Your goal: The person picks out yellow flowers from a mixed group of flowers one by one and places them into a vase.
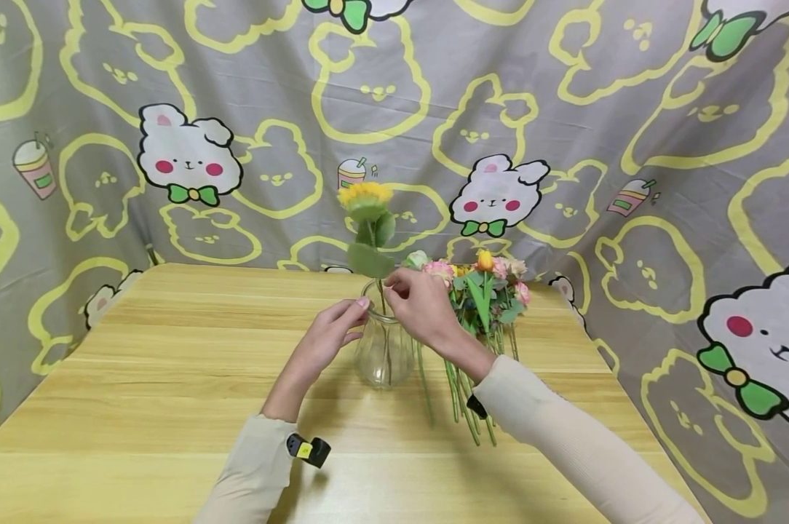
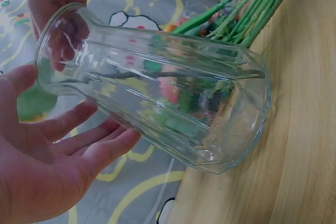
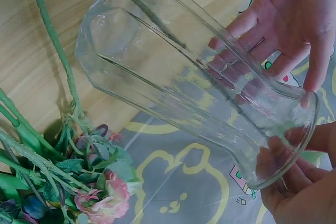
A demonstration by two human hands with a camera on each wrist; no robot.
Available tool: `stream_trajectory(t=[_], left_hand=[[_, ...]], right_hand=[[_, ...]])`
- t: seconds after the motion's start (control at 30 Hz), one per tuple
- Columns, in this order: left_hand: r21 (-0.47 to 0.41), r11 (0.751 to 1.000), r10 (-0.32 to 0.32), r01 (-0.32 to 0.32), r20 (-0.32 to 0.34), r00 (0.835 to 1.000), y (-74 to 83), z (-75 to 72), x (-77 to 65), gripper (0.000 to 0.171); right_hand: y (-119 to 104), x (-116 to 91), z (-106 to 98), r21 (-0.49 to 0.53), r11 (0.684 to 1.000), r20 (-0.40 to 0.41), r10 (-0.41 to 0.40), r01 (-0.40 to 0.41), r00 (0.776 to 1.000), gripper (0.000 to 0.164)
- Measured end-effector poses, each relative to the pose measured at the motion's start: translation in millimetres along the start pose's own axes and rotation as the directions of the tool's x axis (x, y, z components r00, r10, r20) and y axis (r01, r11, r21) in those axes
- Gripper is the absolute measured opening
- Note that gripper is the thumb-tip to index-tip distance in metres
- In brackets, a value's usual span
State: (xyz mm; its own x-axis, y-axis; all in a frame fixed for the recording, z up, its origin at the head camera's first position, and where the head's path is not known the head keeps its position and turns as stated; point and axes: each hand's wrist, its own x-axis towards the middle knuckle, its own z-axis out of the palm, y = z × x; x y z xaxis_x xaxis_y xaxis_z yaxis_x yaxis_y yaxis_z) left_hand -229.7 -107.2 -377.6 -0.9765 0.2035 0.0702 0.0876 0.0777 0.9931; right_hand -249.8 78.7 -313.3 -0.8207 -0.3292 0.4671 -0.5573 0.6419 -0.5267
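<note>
A clear glass vase point(image 1: 371, 362) stands upright on the table. My right hand point(image 1: 425, 304) is at its mouth, pinching the stem of a yellow flower point(image 1: 365, 194) between thumb and fingers. The bloom and its broad green leaves point(image 1: 370, 260) rise above the rim, while the lower stem point(image 2: 131, 74) runs down inside the glass toward the base. On the vase's left side, my left hand point(image 1: 330, 329) touches it with the thumb at the rim. In the left wrist view, its fingers point(image 2: 107, 148) lie fairly straight along the neck and side.
Right of the vase lies a bunch of flowers with pink blooms point(image 1: 438, 270) and an orange tulip point(image 1: 485, 260). Their green stems point(image 1: 456, 397) point toward the front of the wooden table point(image 1: 191, 364). A patterned grey curtain point(image 1: 270, 87) hangs behind and at both sides.
</note>
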Motion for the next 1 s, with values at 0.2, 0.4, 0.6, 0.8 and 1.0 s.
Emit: stream_trajectory(t=[0.2, 0.4, 0.6, 0.8, 1.0], left_hand=[[-0.002, 1.000, 0.001, -0.001, 0.003, 1.000, -0.3, 0.4, -0.5, 0.062], [-0.001, 1.000, 0.004, -0.004, 0.010, 1.000, -0.3, 0.2, -0.5, 0.063], [-0.006, 1.000, 0.000, 0.000, 0.010, 1.000, -1.0, -0.2, -0.3, 0.063], [-0.004, 1.000, 0.002, -0.002, 0.006, 1.000, -0.7, 0.2, -0.3, 0.062], [-0.005, 1.000, 0.004, -0.004, 0.005, 1.000, -0.2, 0.8, -0.5, 0.063]], right_hand=[[0.3, -1.0, 0.1, 0.004, 1.000, 0.006, 0.004, -0.004, 1.000, 0.016], [0.7, -2.0, 1.0, -0.001, 1.000, 0.017, 0.016, -0.016, 1.000, 0.016], [0.3, -2.7, 1.2, -0.004, 1.000, 0.013, 0.008, -0.008, 1.000, 0.016], [0.1, -2.6, 1.5, -0.027, 1.000, 0.017, 0.008, -0.008, 1.000, 0.018], [0.3, -2.2, 1.6, -0.039, 0.999, 0.027, 0.002, -0.001, 1.000, 0.021]])
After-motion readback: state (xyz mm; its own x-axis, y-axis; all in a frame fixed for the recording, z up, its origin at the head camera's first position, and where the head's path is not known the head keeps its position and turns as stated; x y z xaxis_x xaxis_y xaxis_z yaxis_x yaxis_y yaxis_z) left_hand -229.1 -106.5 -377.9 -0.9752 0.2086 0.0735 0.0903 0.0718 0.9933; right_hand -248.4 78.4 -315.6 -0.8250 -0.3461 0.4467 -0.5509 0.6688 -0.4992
